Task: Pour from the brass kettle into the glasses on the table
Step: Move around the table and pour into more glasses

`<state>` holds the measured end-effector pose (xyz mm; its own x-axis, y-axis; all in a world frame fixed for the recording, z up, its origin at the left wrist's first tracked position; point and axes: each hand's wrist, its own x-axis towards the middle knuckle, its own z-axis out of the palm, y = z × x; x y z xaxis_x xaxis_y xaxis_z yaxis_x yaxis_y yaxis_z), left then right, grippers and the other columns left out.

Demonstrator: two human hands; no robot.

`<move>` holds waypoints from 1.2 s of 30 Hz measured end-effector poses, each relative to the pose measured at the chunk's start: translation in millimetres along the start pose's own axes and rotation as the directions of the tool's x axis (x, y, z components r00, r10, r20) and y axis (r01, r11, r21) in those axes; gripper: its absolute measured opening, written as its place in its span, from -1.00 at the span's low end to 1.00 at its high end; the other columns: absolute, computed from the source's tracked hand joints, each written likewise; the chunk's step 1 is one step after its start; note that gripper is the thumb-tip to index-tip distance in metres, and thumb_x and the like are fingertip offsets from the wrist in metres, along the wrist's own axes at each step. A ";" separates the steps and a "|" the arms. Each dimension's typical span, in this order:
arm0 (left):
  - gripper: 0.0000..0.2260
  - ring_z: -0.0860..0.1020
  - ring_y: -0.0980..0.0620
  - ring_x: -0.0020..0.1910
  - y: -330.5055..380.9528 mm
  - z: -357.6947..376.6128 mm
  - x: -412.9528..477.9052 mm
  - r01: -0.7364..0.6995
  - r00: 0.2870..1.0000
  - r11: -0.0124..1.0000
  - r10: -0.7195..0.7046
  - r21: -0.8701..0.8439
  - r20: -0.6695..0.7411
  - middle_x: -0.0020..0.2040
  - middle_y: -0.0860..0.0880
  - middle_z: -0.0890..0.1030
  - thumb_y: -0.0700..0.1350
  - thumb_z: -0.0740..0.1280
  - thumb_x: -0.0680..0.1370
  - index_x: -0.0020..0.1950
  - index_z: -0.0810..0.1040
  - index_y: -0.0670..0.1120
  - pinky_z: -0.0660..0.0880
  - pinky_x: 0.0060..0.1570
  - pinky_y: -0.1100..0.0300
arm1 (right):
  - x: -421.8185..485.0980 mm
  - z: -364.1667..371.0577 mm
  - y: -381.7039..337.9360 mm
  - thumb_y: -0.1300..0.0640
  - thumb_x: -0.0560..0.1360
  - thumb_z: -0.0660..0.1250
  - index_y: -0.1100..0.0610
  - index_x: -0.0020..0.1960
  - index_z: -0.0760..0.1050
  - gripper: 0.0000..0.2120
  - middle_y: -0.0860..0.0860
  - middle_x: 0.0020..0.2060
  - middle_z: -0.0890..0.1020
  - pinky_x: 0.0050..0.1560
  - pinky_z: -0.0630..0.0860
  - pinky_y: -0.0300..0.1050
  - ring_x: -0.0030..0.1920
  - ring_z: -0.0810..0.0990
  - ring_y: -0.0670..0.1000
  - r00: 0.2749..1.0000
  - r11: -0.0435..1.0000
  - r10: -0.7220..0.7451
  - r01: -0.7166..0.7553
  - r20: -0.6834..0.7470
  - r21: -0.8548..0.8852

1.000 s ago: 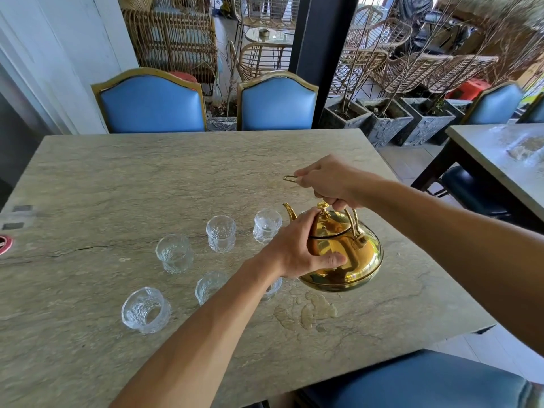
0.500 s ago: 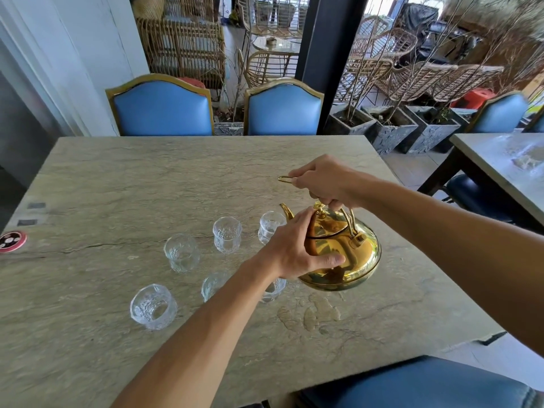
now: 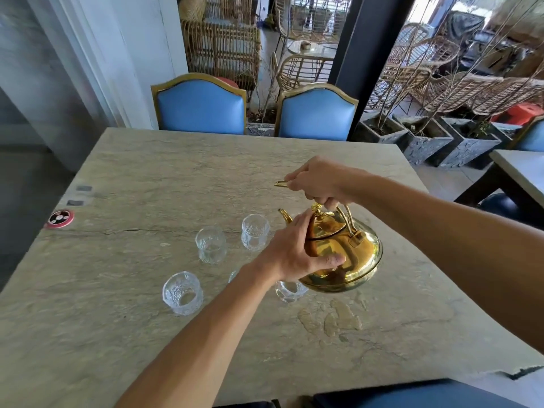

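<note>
The brass kettle [image 3: 350, 254] hangs just above the stone table [image 3: 147, 178], its spout pointing left and away. My right hand [image 3: 321, 181] grips its handle from above. My left hand [image 3: 297, 251] presses on the kettle's lid and left side. Several small cut glasses stand left of the kettle: one far glass [image 3: 255, 232], one beside it [image 3: 211, 245], one nearer me [image 3: 183, 293]. Another glass [image 3: 290, 290] sits under the kettle's near left edge, and one more is mostly hidden behind my left wrist.
A wet patch [image 3: 338, 319] lies on the table near the kettle. A red round disc [image 3: 60, 218] sits at the table's left edge. Two blue chairs [image 3: 201, 108] stand at the far side, planters [image 3: 424, 142] and another table [image 3: 521, 169] to the right.
The view has shifted so the table contents sit further right and lower. Both hands keep their hold on the kettle, which stays above the same glasses.
</note>
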<state>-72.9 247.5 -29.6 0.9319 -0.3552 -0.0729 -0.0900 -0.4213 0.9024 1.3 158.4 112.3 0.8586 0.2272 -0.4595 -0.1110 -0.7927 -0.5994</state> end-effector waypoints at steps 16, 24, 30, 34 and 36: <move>-0.13 0.58 0.02 0.34 -9.0 -12.6 -5.6 0.019 1.000 0.995 -0.020 -0.098 -0.007 0.32 0.13 0.60 0.57 0.47 0.26 0.46 0.31 0.24 0.51 0.41 -0.13 | 23.2 12.7 -20.9 0.17 0.58 0.26 0.27 0.36 0.52 -0.62 0.05 -0.44 0.37 -0.55 0.17 -0.28 -0.54 0.22 -0.05 0.997 0.993 0.066 -0.062 0.032 -0.105; -0.12 0.59 0.03 0.32 -8.8 -10.8 -5.7 0.015 1.000 0.991 -0.015 -0.130 0.001 0.29 0.11 0.63 0.57 0.47 0.25 0.44 0.33 0.21 0.52 0.39 -0.12 | 24.5 14.3 -23.1 0.17 0.59 0.27 0.28 0.33 0.54 -0.64 0.04 -0.44 0.39 -0.56 0.17 -0.28 -0.53 0.24 -0.05 0.997 0.988 0.072 -0.066 0.037 -0.141; -0.14 0.59 0.01 0.32 -7.4 -11.8 -6.7 0.014 1.000 0.990 -0.014 -0.138 0.007 0.29 0.10 0.63 0.57 0.46 0.25 0.42 0.35 0.20 0.52 0.39 -0.15 | 23.7 15.9 -24.0 0.17 0.59 0.27 0.29 0.32 0.54 -0.66 0.05 -0.44 0.37 -0.56 0.17 -0.27 -0.52 0.23 -0.05 0.997 0.986 0.074 -0.067 0.039 -0.150; -0.19 0.60 0.00 0.31 -7.9 -11.7 -7.9 0.017 1.000 0.991 -0.016 -0.131 0.011 0.29 0.09 0.63 0.51 0.48 0.30 0.41 0.35 0.18 0.51 0.40 -0.16 | 25.1 17.1 -25.3 0.18 0.60 0.26 0.30 0.29 0.55 -0.67 0.04 -0.45 0.35 -0.56 0.15 -0.26 -0.54 0.21 -0.05 0.995 0.985 0.086 -0.077 0.049 -0.155; -0.22 0.60 0.01 0.30 -8.0 -12.1 -8.7 0.018 1.000 0.991 -0.017 -0.131 0.011 0.28 0.10 0.63 0.48 0.49 0.31 0.40 0.36 0.17 0.51 0.40 -0.15 | 25.5 17.0 -25.4 0.18 0.60 0.25 0.31 0.23 0.57 -0.71 0.03 -0.46 0.35 -0.56 0.15 -0.27 -0.55 0.20 -0.06 0.995 0.984 0.086 -0.077 0.053 -0.162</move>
<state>-76.0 264.1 -31.1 0.9295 -0.3570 -0.0927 -0.0263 -0.3147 0.9488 17.4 193.9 104.7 0.8179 0.1877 -0.5439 -0.0943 -0.8888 -0.4485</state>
